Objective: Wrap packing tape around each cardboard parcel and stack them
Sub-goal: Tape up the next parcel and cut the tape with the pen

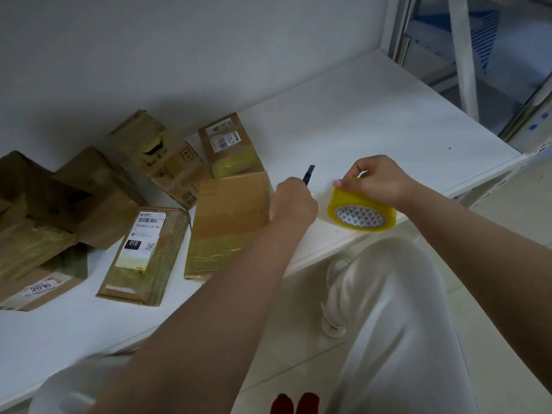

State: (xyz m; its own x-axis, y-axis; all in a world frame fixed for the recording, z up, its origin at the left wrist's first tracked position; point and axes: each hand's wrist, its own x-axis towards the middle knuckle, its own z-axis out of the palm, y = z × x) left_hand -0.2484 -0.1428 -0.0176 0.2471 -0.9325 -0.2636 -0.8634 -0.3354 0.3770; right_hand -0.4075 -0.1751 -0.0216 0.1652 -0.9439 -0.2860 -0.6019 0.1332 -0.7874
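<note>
Our right hand curls its fingers over the top of the yellow packing tape roll, which stands on edge on the white shelf. Our left hand is closed round a dark cutter (only its tip shows past the fingers). Just left of that fist lies a taped cardboard parcel, with others beyond it.

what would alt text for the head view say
A person's right hand grips a yellow tape roll on a white table, while the left hand holds a dark cutter. Several taped cardboard parcels lie scattered to the left.
</note>
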